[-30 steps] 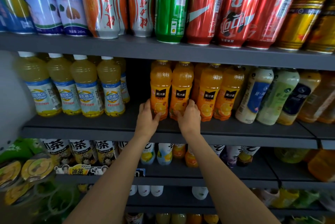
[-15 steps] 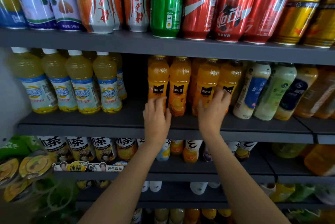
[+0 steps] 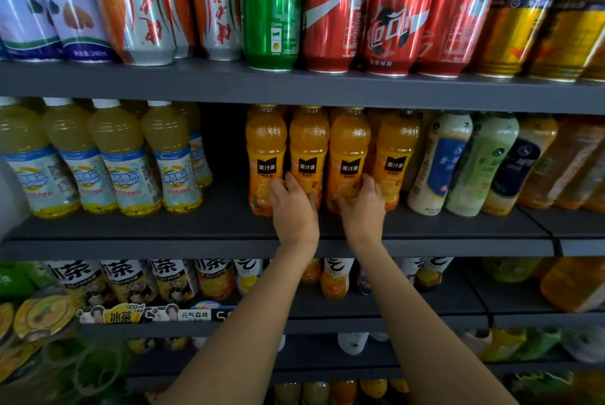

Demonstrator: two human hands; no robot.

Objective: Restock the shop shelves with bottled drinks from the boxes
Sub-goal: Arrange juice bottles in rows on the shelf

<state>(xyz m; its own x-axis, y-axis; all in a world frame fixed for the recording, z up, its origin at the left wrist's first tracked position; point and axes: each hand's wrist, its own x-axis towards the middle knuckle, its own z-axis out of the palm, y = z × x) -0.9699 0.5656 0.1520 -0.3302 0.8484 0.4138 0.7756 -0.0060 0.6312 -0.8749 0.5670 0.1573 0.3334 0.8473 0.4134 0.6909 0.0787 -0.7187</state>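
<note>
Orange juice bottles (image 3: 348, 155), four in the front row, stand upright and close together on the middle shelf (image 3: 229, 227) in the head view, with more of the same kind dimly visible behind them. Their caps are partly hidden by the edge of the shelf above. The left hand (image 3: 293, 208) covers the lower part of the second bottle from the left, its fingers curled round the base, thumb toward the first bottle. The right hand (image 3: 363, 208) wraps the base of the third bottle, fingers reaching toward the fourth; the fingertips of both hands are hidden behind the bottles. To the left, past a dark gap, stand pale yellow bottles (image 3: 121, 159) with white caps. To the right lean milky bottles (image 3: 438, 162), and the bottles at the far right are blurred. Cans (image 3: 330, 8) on the top shelf are cut off by the upper frame edge. Lower shelves hold tea bottles (image 3: 124, 280), partly blocked by the forearms.
</note>
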